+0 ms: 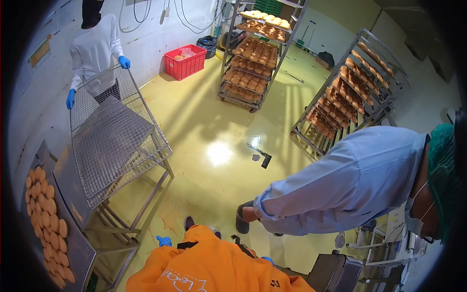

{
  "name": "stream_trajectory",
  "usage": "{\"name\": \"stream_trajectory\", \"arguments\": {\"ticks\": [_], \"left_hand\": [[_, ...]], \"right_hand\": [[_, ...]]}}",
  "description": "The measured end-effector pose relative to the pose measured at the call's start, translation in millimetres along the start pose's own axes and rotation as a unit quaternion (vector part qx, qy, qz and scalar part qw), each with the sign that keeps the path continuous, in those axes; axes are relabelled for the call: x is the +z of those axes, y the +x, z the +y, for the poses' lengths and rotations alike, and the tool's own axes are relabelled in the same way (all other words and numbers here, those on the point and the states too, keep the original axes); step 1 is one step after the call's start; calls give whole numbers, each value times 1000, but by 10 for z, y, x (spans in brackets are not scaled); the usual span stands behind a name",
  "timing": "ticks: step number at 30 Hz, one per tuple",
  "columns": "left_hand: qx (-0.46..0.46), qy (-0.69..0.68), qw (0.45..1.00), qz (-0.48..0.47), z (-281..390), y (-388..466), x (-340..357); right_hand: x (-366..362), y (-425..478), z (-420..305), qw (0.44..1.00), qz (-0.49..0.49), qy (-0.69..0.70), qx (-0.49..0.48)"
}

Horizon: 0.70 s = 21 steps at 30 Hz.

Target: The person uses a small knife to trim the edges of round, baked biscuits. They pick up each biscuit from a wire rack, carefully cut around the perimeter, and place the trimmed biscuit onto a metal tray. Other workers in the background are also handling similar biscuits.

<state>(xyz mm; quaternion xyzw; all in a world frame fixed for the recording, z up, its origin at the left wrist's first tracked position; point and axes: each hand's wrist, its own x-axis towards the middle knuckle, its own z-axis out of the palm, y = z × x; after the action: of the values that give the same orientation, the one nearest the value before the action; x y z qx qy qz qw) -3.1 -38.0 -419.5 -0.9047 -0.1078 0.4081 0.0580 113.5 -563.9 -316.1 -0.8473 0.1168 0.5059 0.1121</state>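
Observation:
My left hand (164,241), in a blue glove, hangs low beside my orange top (215,262). It appears to touch no table or tray, but its fingers are too small to judge. Only a sliver of blue glove shows of my right hand (268,260), the rest hidden by my sleeve and body. To my left, many oval baked buns (45,219) lie on a steel table (81,252). Beyond them, a person in white (96,47) with blue gloves grips the far end of a wire cooling rack (116,135), tilted over another metal table.
Two wheeled rack trolleys (223,82) (297,127) hold trays of buns. A red plastic crate (185,62) sits by the wall. At right, a person in light blue (339,182) with a green hairnet leans in. A dark mark (265,160) is on the yellow floor (204,175).

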Motion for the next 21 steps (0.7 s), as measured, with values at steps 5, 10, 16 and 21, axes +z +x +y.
{"name": "stream_trajectory", "arguments": {"ticks": [5,10,16,21], "left_hand": [[-26,-206,978,16,-27,40,-178],[-170,-577,797,49,144,92,-515],[-89,-599,794,46,351,81,-799],[-30,-634,765,-110,408,27,-1112]], "right_hand": [[66,106,-123,999,-24,1,-26],[101,133,-327,997,-49,9,-62],[343,579,-233,995,-1,-36,-97],[778,690,158,997,-22,37,-63]]}}
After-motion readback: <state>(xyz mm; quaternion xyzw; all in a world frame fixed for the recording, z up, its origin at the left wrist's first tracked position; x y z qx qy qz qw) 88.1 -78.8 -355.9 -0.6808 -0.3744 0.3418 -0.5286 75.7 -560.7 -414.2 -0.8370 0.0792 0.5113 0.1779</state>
